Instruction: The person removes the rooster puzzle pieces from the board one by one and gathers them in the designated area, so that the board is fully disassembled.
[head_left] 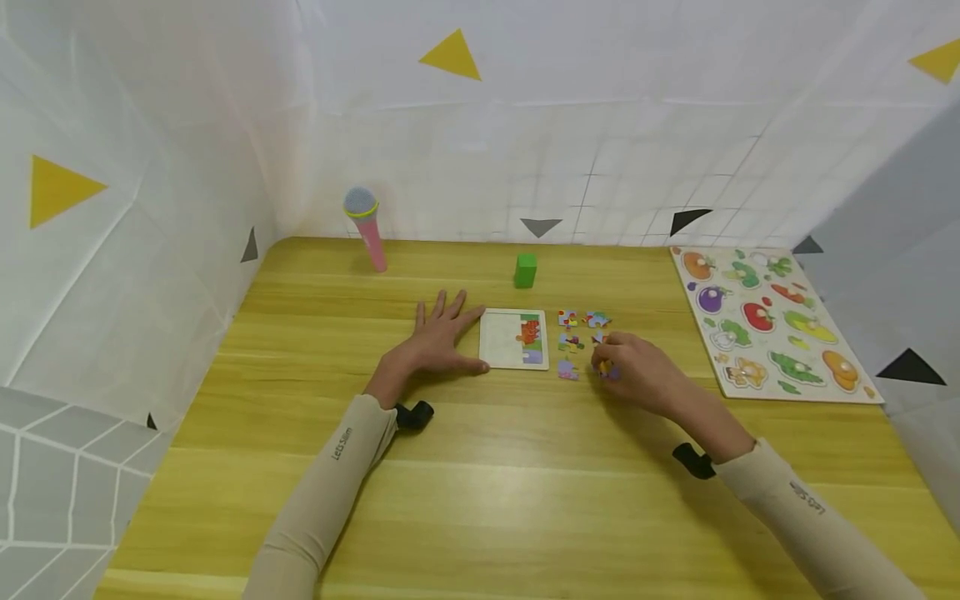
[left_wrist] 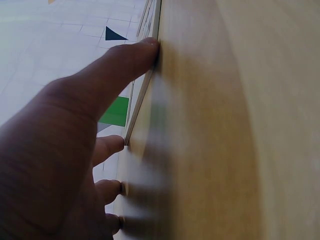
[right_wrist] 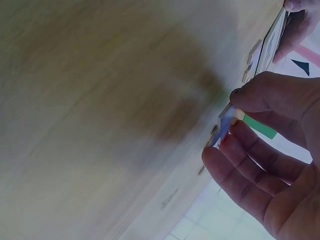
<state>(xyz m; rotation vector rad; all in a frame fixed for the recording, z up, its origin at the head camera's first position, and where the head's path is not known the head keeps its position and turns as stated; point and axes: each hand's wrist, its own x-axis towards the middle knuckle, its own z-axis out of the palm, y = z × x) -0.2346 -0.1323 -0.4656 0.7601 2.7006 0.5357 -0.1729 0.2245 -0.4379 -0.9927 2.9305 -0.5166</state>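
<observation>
A small white puzzle tray (head_left: 498,340) lies on the wooden table with a few picture pieces fitted along its right side. My left hand (head_left: 437,342) is spread flat at the tray's left edge, thumb and index finger touching its corners. Loose puzzle pieces (head_left: 567,342) lie in short columns right of the tray. Over the right column, my right hand (head_left: 641,372) has its fingers bent around a piece. In the right wrist view that puzzle piece (right_wrist: 226,118) is tilted up between the thumb and fingers of my right hand (right_wrist: 270,135).
A green block (head_left: 526,271) stands behind the tray, and a pink toy microphone (head_left: 371,234) is at the back left. On the right lies a large vegetable puzzle board (head_left: 776,325). White sheeting (head_left: 480,167) hangs behind the table.
</observation>
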